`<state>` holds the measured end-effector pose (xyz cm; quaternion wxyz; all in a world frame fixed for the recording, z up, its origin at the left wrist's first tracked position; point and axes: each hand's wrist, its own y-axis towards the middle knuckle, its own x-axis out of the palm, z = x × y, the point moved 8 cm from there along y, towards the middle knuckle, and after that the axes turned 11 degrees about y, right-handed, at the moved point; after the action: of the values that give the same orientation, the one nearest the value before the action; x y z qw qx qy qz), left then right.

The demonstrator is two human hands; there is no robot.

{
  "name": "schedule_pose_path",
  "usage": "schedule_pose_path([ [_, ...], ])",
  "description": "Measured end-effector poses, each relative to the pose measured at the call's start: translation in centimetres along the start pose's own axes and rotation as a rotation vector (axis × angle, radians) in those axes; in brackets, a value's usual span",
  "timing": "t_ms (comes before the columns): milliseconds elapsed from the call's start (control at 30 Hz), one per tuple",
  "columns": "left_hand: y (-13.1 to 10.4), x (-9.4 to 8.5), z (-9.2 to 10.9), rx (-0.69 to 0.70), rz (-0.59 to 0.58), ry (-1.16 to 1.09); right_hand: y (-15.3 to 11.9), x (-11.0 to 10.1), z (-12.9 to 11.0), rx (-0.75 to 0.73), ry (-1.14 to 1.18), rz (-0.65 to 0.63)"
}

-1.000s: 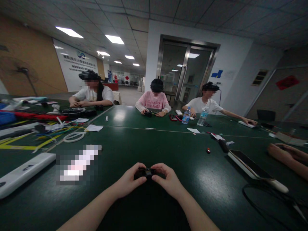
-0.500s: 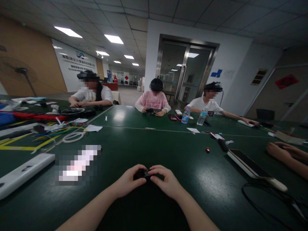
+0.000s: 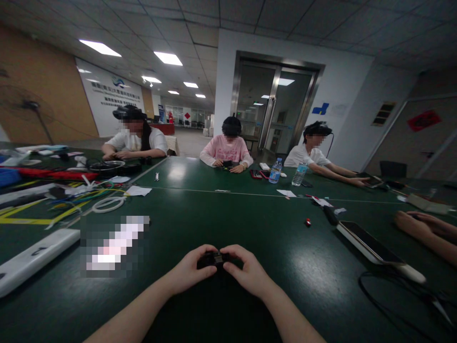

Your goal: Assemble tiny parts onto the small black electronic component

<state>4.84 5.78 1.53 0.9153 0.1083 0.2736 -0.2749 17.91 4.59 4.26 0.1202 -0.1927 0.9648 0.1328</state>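
Note:
A small black object (image 3: pixel 217 257) is held low over the green table (image 3: pixel 214 214), between my two hands. My left hand (image 3: pixel 191 269) grips its left end between thumb and fingers. At its right end, my right hand (image 3: pixel 246 267) pinches it in the same way. The object is dark against the table, so its exact shape is hard to make out.
At the left lie a white power strip (image 3: pixel 37 259), a pixelated bright item (image 3: pixel 117 245) and tangled cables (image 3: pixel 109 204). At the right are a phone (image 3: pixel 371 243), a small red item (image 3: pixel 307 222), bottles (image 3: pixel 275 170) and another person's hands (image 3: pixel 416 226). Three people sit opposite.
My hands stay nearly in place, while the black object between them has turned slightly. The person at the far right has drawn the other arm forward and now holds a dark flat item.

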Motion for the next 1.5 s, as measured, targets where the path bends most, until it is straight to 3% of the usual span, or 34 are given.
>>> schedule_pose_path([
  [233,0.1,0.1,-0.3,0.003,0.010,0.013,-0.1,0.2,-0.1,-0.018,-0.014,-0.034],
  [533,-0.1,-0.1,1.1,0.055,0.015,0.091,-0.1,0.4,-0.2,-0.001,-0.033,-0.039],
  [867,0.0,0.1,0.3,0.020,-0.010,0.064,0.0,0.7,0.5,0.051,-0.048,-0.040],
  [1133,-0.2,0.2,0.7,0.043,-0.005,0.045,0.0,0.7,0.8,0.044,-0.034,-0.036],
  [1367,0.1,-0.8,0.2,0.063,0.196,0.403,0.5,0.6,1.9,0.099,-0.189,0.003],
  [1500,0.5,-0.6,-0.8,0.028,0.195,0.490,0.9,0.8,1.8,0.095,-0.334,0.005],
])
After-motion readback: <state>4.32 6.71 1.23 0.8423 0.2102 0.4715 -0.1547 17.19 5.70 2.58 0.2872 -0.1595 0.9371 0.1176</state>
